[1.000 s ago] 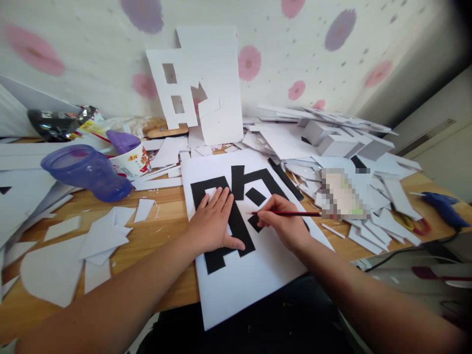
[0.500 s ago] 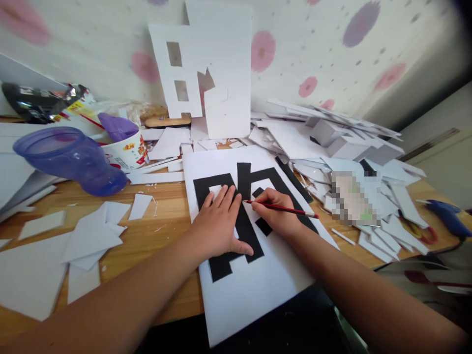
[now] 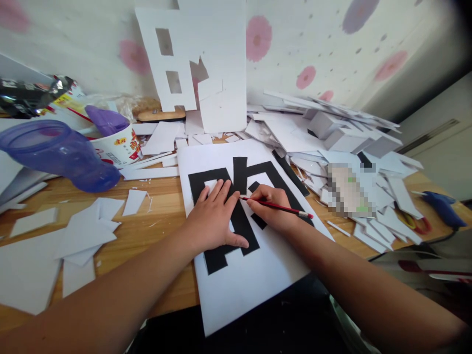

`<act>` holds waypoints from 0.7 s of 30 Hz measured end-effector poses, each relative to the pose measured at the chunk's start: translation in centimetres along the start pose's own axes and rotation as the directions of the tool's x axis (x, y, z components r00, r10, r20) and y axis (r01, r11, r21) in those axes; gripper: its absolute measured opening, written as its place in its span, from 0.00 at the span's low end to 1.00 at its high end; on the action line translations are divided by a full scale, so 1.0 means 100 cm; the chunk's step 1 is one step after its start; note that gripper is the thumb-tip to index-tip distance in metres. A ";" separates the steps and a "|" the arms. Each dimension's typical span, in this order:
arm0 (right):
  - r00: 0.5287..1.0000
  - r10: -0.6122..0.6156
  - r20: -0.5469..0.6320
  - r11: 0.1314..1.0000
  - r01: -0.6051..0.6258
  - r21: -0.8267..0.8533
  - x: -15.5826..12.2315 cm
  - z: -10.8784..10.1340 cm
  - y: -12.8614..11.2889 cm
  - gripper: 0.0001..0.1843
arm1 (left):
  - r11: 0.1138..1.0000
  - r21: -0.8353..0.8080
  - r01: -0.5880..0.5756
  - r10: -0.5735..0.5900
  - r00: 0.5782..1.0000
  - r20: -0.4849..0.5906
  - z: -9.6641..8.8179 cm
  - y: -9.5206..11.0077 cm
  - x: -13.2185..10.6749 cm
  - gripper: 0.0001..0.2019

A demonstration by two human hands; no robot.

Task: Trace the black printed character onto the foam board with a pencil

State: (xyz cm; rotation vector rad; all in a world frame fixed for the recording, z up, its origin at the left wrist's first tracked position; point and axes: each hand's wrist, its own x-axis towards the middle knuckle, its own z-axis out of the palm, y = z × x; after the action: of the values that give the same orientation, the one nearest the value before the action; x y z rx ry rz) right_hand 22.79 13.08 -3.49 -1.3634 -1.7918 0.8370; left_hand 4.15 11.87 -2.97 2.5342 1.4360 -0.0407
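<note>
My left hand [image 3: 217, 214] lies flat with fingers spread, pressing on a black cut-out character [image 3: 248, 231] that rests on a white sheet [image 3: 224, 300]. In my right hand [image 3: 271, 206] is a red and black pencil [image 3: 287, 208], its tip at the edge of the black shape close to my left index finger. The pencil's pale eraser end points to the right. Part of the cut-out's left half is hidden beneath my left hand, and my right hand covers some of its right half.
White board offcuts [image 3: 88, 231] litter the wooden table [image 3: 155, 216]. A blue plastic vessel [image 3: 73, 157] and a paper cup [image 3: 121, 145] stand at left. Behind, a white board with cut holes [image 3: 224, 73] leans on the wall. Scissors [image 3: 422, 225] and a blue glue gun [image 3: 442, 206] lie right.
The whole view has shifted slightly, so everything appears a little further left and up. The pencil tip has moved slightly up along the edge; my left hand stays on the cut-out.
</note>
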 end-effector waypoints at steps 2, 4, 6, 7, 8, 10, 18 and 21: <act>1.000 -0.016 0.000 1.000 0.016 0.000 -0.001 0.000 0.001 0.06 | 1.000 0.005 -0.002 0.002 1.000 -0.002 0.000 0.000 0.000 0.61; 1.000 -0.020 0.001 1.000 0.020 0.005 -0.003 -0.001 0.002 0.06 | 1.000 0.004 -0.010 0.010 1.000 -0.012 0.001 -0.001 0.000 0.61; 1.000 -0.027 0.009 1.000 0.027 0.008 -0.005 -0.001 0.003 0.06 | 1.000 0.001 -0.018 0.018 0.999 -0.027 0.002 -0.002 0.000 0.59; 0.999 -0.036 0.011 0.999 0.036 0.007 -0.006 -0.001 0.004 0.06 | 1.000 0.000 -0.020 0.020 0.999 -0.035 0.003 -0.003 0.000 0.59; 0.999 -0.048 0.012 0.999 0.048 0.004 -0.007 -0.001 0.004 0.06 | 1.000 -0.001 -0.021 0.021 0.999 -0.040 0.004 -0.003 0.000 0.58; 0.997 -0.072 0.017 0.997 0.072 -0.008 -0.009 -0.001 0.004 0.06 | 1.000 0.002 -0.021 0.021 0.999 -0.045 0.004 -0.003 0.000 0.57; 0.994 -0.103 0.026 0.993 0.105 -0.058 -0.017 -0.001 0.000 0.06 | 1.000 0.011 0.000 0.000 1.000 -0.007 0.000 0.000 0.000 0.58; 0.991 -0.128 0.032 0.989 0.130 -0.065 -0.020 -0.001 -0.002 0.07 | 1.000 0.005 0.001 -0.001 1.000 -0.015 -0.001 0.000 0.000 0.58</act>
State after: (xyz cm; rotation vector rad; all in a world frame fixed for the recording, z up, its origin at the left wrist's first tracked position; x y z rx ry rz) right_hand 23.13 11.12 -3.64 -1.2680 -1.9223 0.7365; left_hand 4.14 11.85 -2.91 2.5425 1.4449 -0.0260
